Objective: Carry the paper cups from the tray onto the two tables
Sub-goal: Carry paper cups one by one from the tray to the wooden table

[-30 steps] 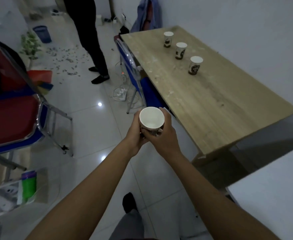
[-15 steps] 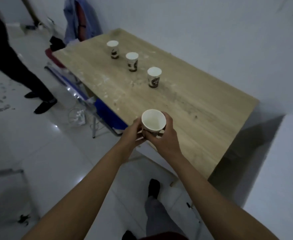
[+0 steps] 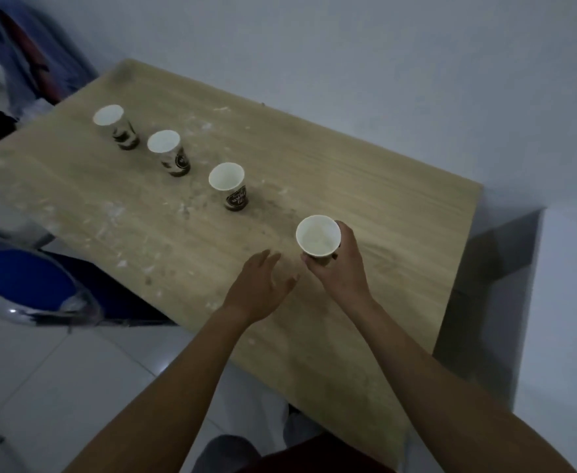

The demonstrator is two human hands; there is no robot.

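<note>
Holding a white paper cup [image 3: 318, 235] upright in the right hand [image 3: 340, 268], fingers wrapped round its lower body, mouth up and empty inside; can't tell if its base touches the wooden desk [image 3: 365, 186] or sits just above it. Left hand [image 3: 258, 289] is just beside it on the left, fingers spread and loose, gripping nothing, apart from the cup. Three more paper cups stand upright on the desk in a diagonal row running away to the upper left: near cup [image 3: 230, 185], middle cup [image 3: 169, 156], far cup [image 3: 116, 130], each w/ white upper part and dark brown band low down. Near cup's band carries a round badge w/ pale lettering, too blurred to read; labels on the other two also unreadable. Held cup lies at the near-right end of that row, well apart from the near cup. Desk top has pale smears and flecks. Blue chair w/ chrome frame [image 3: 24, 285] at the desk's left edge
</note>
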